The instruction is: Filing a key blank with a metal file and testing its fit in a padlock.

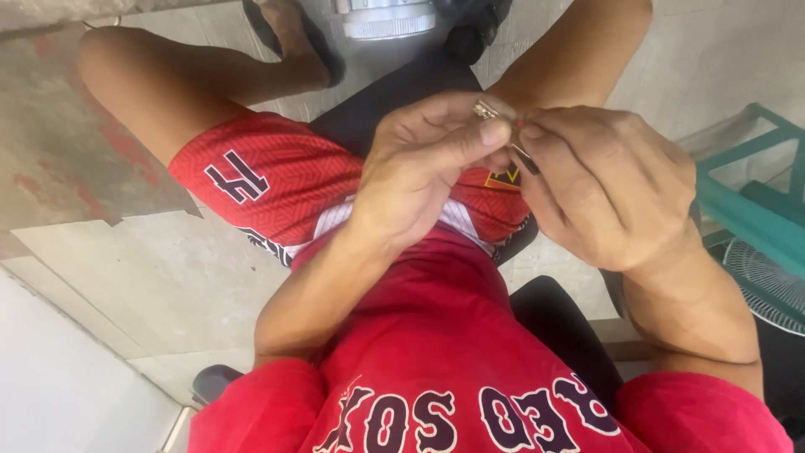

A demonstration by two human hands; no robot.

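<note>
Both my hands meet over my lap. Left hand [419, 172] pinches a small silvery metal piece [486, 110] between thumb and forefinger. Right hand [608, 189] pinches a thin dark pin-like part [527, 158] just beside it, fingertips touching. I'm seated on a black chair [562, 323], red shorts [268, 180] below. Green frame [742, 210] at right.
</note>
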